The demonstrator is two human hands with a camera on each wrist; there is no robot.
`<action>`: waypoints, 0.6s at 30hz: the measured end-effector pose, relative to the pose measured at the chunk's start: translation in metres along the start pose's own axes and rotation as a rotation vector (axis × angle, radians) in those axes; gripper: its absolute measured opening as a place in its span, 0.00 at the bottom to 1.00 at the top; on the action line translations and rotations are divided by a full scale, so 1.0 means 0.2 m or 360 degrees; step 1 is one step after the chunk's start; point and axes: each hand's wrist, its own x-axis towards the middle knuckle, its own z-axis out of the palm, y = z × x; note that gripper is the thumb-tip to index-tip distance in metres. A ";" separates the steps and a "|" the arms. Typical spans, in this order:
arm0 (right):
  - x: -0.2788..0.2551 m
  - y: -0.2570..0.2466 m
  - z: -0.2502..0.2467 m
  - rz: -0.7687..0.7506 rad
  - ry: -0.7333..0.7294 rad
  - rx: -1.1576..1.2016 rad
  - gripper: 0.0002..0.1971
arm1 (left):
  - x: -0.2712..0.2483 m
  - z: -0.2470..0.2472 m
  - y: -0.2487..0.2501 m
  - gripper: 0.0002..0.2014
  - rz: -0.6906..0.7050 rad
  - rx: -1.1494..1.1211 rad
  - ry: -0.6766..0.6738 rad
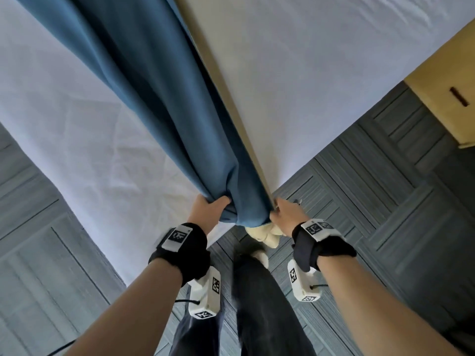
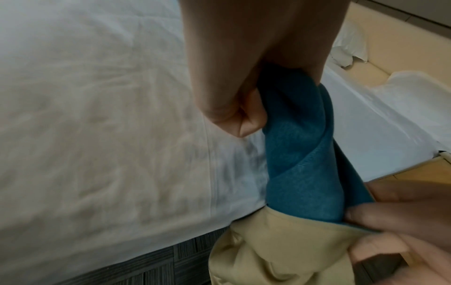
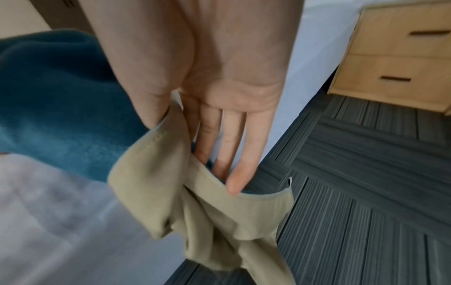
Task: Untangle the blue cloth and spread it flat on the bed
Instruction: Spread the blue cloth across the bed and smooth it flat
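Observation:
The blue cloth (image 1: 154,98) has a beige underside (image 1: 264,235) and stretches in long folds from my hands across the white bed (image 1: 334,73). My left hand (image 1: 210,209) grips a bunched blue fold (image 2: 300,154) in its curled fingers (image 2: 234,115), over the bed's corner. My right hand (image 1: 282,214) is just to the right, pinching the cloth's edge. In the right wrist view the thumb holds the beige hem (image 3: 219,212) against fairly straight fingers (image 3: 234,146). A loose beige end hangs below both hands. The far end of the cloth is out of frame.
A wooden nightstand with drawers (image 1: 447,86) stands right of the bed. Grey striped carpet (image 1: 385,188) lies around the bed's corner, and my legs (image 1: 257,304) are below my hands. White pillows (image 2: 415,92) lie beside the bed's far side.

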 end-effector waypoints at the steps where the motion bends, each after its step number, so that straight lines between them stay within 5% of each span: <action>1: -0.02 -0.01 0.02 0.0003 -0.0052 0.0029 0.13 | -0.01 0.00 0.00 0.11 0.0037 -0.0005 -0.0035; 6: -0.03 -0.03 0.06 -0.0059 -0.0102 0.0164 0.18 | -0.04 0.00 -0.03 0.08 0.0224 0.0059 -0.0125; 10: 0.02 0.00 0.01 -0.0100 -0.0119 0.0229 0.18 | -0.06 0.02 -0.07 0.14 0.0286 -0.0038 0.0053; 13: 0.06 0.05 -0.06 -0.0166 -0.0128 0.0236 0.18 | -0.05 0.11 -0.10 0.06 0.0007 -0.0117 0.0338; 18: 0.08 0.22 -0.22 -0.0290 -0.0059 0.0343 0.22 | -0.06 0.30 -0.04 0.12 -0.0225 -0.0586 0.0565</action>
